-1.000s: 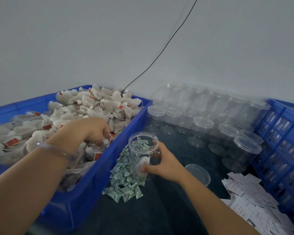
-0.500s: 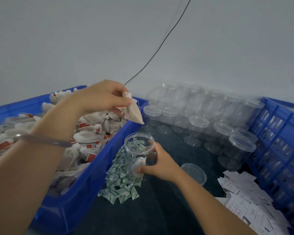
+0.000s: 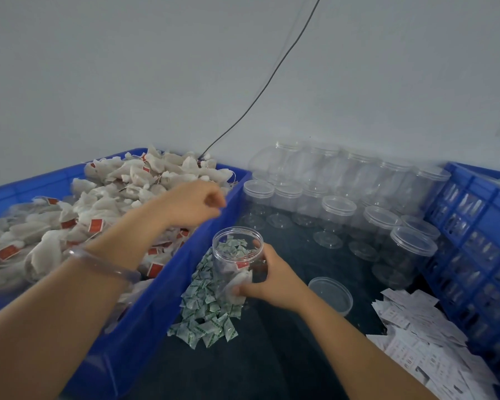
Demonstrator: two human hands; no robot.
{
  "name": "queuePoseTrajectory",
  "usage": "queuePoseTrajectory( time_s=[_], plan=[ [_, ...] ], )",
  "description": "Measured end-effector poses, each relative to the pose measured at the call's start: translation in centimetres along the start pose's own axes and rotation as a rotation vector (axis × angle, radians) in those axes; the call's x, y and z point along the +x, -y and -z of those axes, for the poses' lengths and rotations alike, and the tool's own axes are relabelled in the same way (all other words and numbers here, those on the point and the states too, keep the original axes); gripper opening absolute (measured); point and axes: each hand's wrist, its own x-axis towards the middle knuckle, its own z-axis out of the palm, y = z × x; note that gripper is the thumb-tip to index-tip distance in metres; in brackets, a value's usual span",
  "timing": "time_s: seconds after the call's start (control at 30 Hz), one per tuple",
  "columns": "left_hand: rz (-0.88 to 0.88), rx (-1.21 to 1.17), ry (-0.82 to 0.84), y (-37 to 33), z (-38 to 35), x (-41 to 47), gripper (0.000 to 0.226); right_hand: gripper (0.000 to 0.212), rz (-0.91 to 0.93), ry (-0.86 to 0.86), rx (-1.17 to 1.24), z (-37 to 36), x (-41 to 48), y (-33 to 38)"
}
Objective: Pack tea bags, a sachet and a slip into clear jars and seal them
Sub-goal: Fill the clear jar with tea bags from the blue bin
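The left hand (image 3: 192,203) is smeared with blur above the bin (image 3: 145,321) rim; its fingers look loosely curled and I can see nothing in them. The right hand (image 3: 272,280) wraps the open jar (image 3: 237,255), which stands on the table beside the sachets (image 3: 208,321), thumb at the front near the base and fingers (image 3: 257,246) round the far side. Tea bags (image 3: 238,278) lie at the bottom of the jar, just behind the thumb, hard to count through the plastic. The slips (image 3: 416,336) run off the right edge.
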Motion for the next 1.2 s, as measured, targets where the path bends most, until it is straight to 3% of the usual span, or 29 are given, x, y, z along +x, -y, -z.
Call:
queuePoseTrajectory(
  time_s=[0.03,0.13,0.2,0.4,0.53,0.7,0.87,0.97,1.07,1.2],
  plan=[
    [0.062,0.075,0.037,1.0,0.8,-0.1,0.018,0.072,-0.006,0.004,0.007,0.0,0.0,-0.1],
    [0.345,0.35,0.433,3.4,0.9,-1.3,0.026,0.073,-0.013,0.002,0.023,0.0,0.0,-0.2],
    [0.407,0.45,0.56,4.4,-0.4,-1.7,0.04,0.073,-0.001,0.0,0.021,0.0,0.0,-0.1],
    [0.359,0.501,0.363,5.6,-1.0,-1.3,0.033,0.079,-0.006,-0.005,0.014,0.0,0.1,-0.1],
    [0.318,0.452,0.327,5.6,-0.2,-1.2,0.03,0.078,-0.011,-0.003,-0.008,0.0,0.0,-0.1],
    [0.308,0.106,0.26,4.6,1.5,-2.1,0.041,0.076,-0.017,0.004,-0.014,-0.1,0.0,0.1],
    [-0.055,-0.244,-0.057,0.9,4.0,-1.7,0.02,0.085,-0.016,0.009,-0.02,-0.1,0.1,0.0],
    [-0.186,-0.211,0.025,-2.3,2.6,-1.0,0.017,0.085,-0.019,0.01,-0.015,-0.2,0.1,0.1],
    [-0.161,0.017,0.197,-3.7,-0.7,0.3,0.011,0.086,-0.01,0.0,-0.011,-0.3,0.0,0.2],
    [-0.143,0.096,0.245,-2.8,-3.0,0.6,0.017,0.075,-0.013,0.004,-0.022,-0.2,-0.2,0.4]
  ],
)
